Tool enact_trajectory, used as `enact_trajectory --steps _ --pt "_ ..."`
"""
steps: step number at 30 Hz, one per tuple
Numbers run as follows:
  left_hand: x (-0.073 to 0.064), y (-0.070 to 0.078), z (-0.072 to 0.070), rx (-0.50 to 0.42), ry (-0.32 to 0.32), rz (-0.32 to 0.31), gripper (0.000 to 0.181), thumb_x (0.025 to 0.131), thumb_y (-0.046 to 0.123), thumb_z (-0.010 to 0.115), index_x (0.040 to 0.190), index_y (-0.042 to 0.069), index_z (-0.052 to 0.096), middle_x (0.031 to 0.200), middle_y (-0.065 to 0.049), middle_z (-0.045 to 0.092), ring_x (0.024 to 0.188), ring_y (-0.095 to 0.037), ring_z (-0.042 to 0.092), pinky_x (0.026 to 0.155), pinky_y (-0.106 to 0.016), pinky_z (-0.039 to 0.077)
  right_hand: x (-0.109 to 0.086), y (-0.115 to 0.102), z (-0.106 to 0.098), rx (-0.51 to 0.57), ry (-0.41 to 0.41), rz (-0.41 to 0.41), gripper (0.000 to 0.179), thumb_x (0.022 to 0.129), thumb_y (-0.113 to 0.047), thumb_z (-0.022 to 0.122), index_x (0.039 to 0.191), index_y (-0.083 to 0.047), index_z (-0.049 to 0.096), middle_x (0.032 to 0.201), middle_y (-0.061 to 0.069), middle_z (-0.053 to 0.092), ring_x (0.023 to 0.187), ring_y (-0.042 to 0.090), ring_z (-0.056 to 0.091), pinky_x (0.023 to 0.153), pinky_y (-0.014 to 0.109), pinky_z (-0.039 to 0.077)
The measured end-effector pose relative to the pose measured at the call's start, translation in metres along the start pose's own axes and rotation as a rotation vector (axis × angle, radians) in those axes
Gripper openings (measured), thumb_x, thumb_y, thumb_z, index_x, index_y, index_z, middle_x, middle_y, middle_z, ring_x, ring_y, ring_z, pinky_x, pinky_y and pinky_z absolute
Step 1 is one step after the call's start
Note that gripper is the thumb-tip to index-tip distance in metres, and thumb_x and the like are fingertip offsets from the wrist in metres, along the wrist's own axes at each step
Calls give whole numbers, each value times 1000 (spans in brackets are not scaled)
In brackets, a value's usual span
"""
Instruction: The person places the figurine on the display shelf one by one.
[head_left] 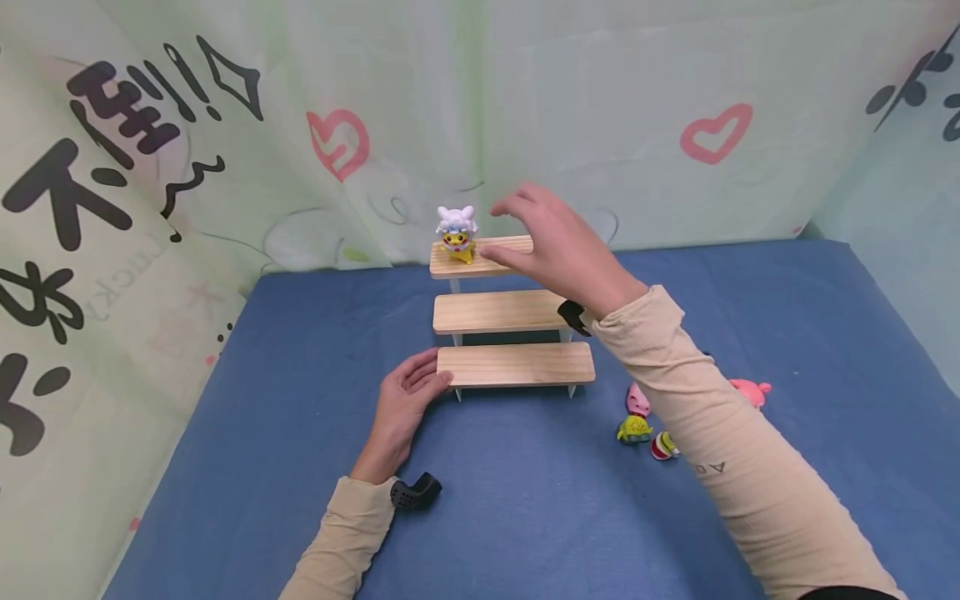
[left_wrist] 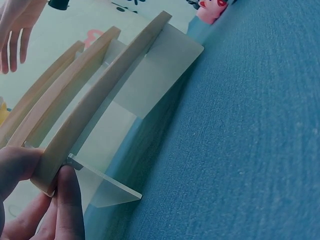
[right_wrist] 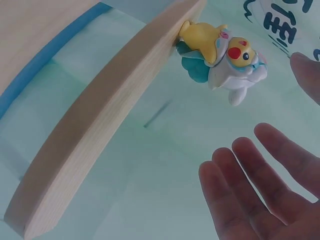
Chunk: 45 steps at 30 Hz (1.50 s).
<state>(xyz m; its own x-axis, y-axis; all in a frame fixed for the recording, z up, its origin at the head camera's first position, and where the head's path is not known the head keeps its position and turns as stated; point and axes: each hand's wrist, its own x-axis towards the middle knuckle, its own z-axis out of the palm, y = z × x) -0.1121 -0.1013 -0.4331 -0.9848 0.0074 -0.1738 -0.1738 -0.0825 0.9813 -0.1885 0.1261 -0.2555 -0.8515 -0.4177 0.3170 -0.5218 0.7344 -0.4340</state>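
Yellow fig. w/ white hood (head_left: 457, 236): upright on top tier (head_left: 444, 268), just L of R hand (head_left: 558, 242); latter unclasped, thumb & fingers apart, no contact. 3-tier wooden stand (head_left: 498, 312): bottom tier (head_left: 517, 365) pinched at L end by L hand (head_left: 401, 408), prob. to steady it. Toy figs. (head_left: 634, 428): below R hand, partly hidden by R sleeve (head_left: 720, 442)

The head camera looks forward and down at the 3-tier stand (head_left: 495, 312). Nearer and tilted, the left wrist camera faces its left end from low down; the right faces the top tier (right_wrist: 102, 107) and figurine (right_wrist: 222, 65), both shared with the head view.
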Motion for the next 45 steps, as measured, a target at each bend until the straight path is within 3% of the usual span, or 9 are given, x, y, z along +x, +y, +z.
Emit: enact_trajectory --steps 20,36,45 --pt "-1 0 0 -23 -4 23 48 89 3 72 134 2 56 128 -18 63 101 -14 68 87 -27 59 -32 -1 -4 -54 -16 -18 47 89 -30 76 122 0 64 121 16 60 113 30 56 98 46 49" --pt "2 -1 0 -13 0 22 48 89 5 74 134 3 56 128 -17 63 103 -16 67 87 -26 59 -62 4 -6 -79 -67 46 48 89 -29 76 126 -2 62 126 14 59 117 31 55 99 49 49" --pt "1 -2 0 -26 -5 19 49 88 3 73 134 2 56 127 -18 63 102 -15 67 87 -27 59 -79 11 -2 -61 -60 15 44 89 -22 77 125 -2 63 120 13 60 108 30 58 92 47 53"
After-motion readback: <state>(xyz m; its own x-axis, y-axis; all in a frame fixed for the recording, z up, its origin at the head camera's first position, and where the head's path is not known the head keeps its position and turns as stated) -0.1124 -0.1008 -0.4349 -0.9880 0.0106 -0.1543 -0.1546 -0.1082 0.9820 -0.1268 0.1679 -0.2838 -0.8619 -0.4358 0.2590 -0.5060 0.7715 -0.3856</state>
